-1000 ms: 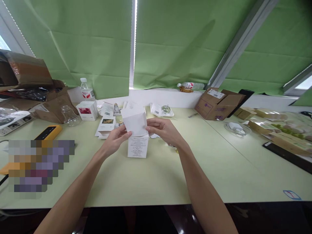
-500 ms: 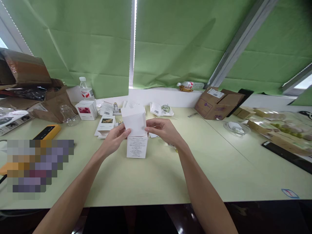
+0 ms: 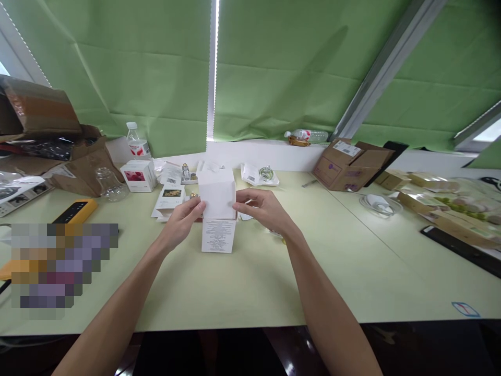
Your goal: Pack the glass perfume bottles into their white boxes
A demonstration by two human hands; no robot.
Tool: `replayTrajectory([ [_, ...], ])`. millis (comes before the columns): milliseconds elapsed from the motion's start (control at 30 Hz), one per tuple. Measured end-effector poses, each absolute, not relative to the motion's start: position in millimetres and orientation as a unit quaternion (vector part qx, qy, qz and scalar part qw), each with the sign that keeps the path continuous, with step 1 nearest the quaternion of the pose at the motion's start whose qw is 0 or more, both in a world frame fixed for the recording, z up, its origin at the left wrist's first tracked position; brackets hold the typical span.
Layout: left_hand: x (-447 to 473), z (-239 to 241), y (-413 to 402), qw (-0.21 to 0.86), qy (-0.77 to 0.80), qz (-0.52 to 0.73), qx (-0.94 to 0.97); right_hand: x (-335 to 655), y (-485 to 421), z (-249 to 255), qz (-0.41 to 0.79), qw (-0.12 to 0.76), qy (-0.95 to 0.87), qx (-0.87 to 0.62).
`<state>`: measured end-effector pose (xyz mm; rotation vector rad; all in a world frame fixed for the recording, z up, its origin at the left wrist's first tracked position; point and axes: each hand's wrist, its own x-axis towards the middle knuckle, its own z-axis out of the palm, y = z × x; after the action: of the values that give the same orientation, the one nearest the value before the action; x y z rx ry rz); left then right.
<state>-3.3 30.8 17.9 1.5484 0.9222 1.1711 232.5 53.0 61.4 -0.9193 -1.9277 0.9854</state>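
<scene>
A white carton [image 3: 218, 237] with small print on its front stands upright on the table at the middle. Above the printed side rises a plain white upper part [image 3: 217, 194]; I cannot tell whether it is a flap or an insert. My left hand [image 3: 183, 222] pinches its left edge between thumb and fingers. On the opposite side, my right hand [image 3: 262, 209] grips the right edge with thumb and bent fingers. Just behind the left hand lies a white box with a dark picture [image 3: 172, 194]. Small glinting items beyond my right wrist are partly hidden.
Along the back stand a white box with a pink picture [image 3: 140, 176], a small glass bottle [image 3: 186, 171] and a packet with a round clear item [image 3: 266, 174]. A cardboard box [image 3: 340, 166] is at back right, a coiled white cable [image 3: 379, 204] beside it. A yellow-black power strip [image 3: 76, 211] lies left.
The plain white upper part has straightened and now lines up more closely with the printed carton. My left thumb has slid left toward its edge; the right hand has barely moved.
</scene>
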Motion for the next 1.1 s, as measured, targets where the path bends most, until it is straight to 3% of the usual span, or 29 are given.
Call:
replayTrajectory([
  [400, -3.3, 19.3, 29.1, 0.468, 0.377, 0.464, 0.651, 231.8, 50.1, 61.4, 0.422, 0.392, -0.732, -0.362],
  [1100, 1.2, 20.3, 26.9, 0.442, 0.387, 0.467, 0.66, 231.3, 50.4, 62.0, 0.379, 0.421, -0.744, -0.353],
])
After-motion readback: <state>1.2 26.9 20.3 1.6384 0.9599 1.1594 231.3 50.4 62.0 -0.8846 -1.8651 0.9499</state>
